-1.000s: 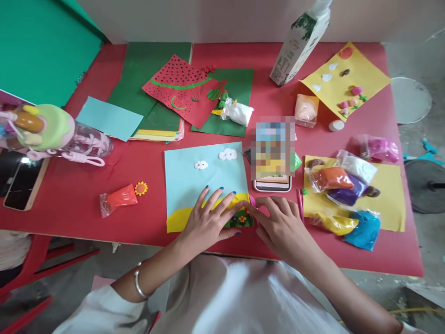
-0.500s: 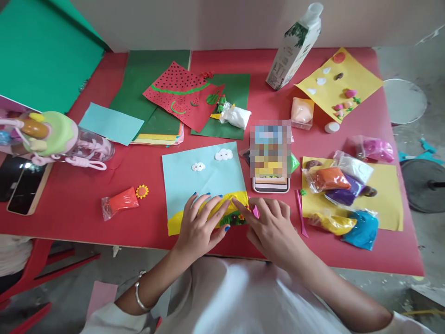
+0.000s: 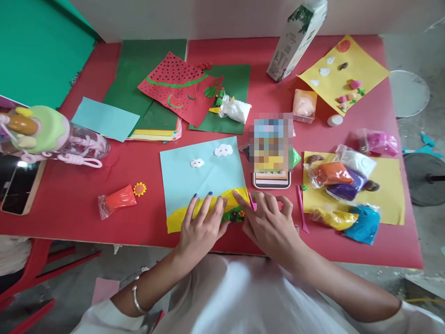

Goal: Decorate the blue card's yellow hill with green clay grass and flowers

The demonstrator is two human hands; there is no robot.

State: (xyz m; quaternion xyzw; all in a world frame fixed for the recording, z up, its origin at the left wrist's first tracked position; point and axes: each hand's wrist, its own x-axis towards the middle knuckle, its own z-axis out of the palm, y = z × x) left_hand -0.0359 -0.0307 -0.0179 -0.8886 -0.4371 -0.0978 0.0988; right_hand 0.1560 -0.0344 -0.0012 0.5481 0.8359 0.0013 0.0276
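A light blue sheet [image 3: 177, 178] lies before me with two white clouds, a yellow clay band [image 3: 179, 219] along its lower part and a green patch with small flowers [image 3: 236, 215] at lower right. My left hand [image 3: 201, 225] rests on the yellow band, fingers spread, holding nothing. With its index finger stretched out, my right hand [image 3: 273, 218] touches the band's right end; its other fingers are bent and nothing shows in them. Just beyond the sheet's right edge is a phone [image 3: 271, 181], its screen blurred.
Clay packets [image 3: 333, 174] lie on a yellow sheet [image 3: 391, 185] at right, beside a pink tool [image 3: 301, 208]. A carton [image 3: 295, 41] stands behind. At left are a bottle [image 3: 83, 141], a red clay packet [image 3: 120, 202] and a sunflower [image 3: 139, 189].
The view has shifted slightly. My left hand has drawn back a little from the right index finger, whose tip stays on the yellow band.
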